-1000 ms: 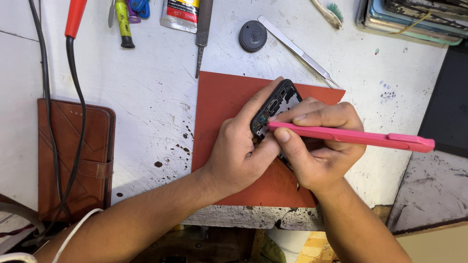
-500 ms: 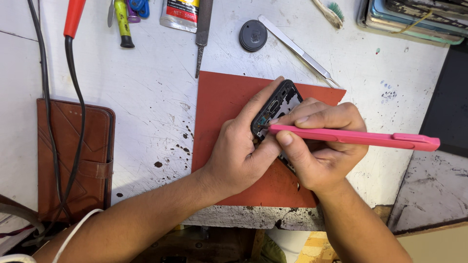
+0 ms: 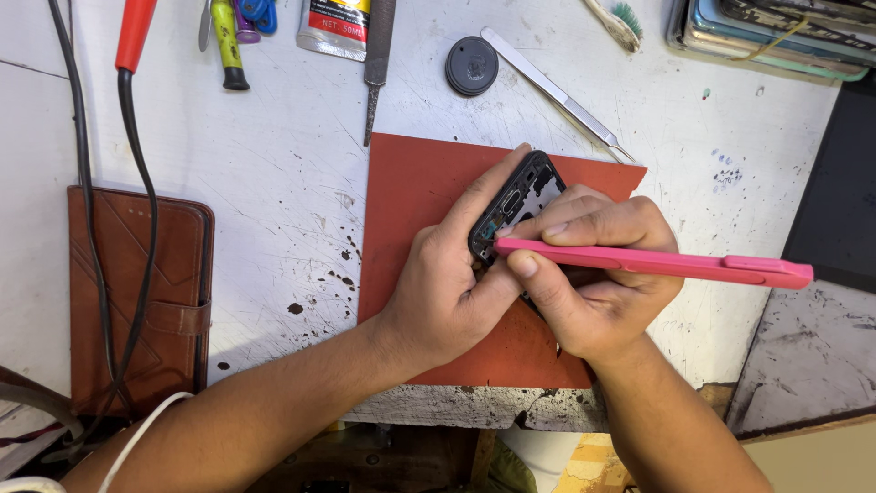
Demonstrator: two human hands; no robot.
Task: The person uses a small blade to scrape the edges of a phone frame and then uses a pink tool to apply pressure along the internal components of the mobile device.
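— How are the fingers being held?

— The left hand [image 3: 447,292] is being curled around a black phone frame [image 3: 513,206], its fingers [image 3: 493,187] closed along the frame's far edge. A pink tool [image 3: 652,262] is being pinched between thumb and fingers of the right hand [image 3: 598,292], and its tip is being pressed against the frame's lower part.

— And where is the frame being kept?

— It is being held tilted just above a red mat [image 3: 411,210], which is lying on a scratched, stained white table [image 3: 265,155]. Beyond the mat, tweezers [image 3: 557,94], a round black cap [image 3: 472,66] and a file [image 3: 376,55] are being left lying. Left of the mat, a brown wallet case [image 3: 137,292] is being crossed by black cables [image 3: 128,228].
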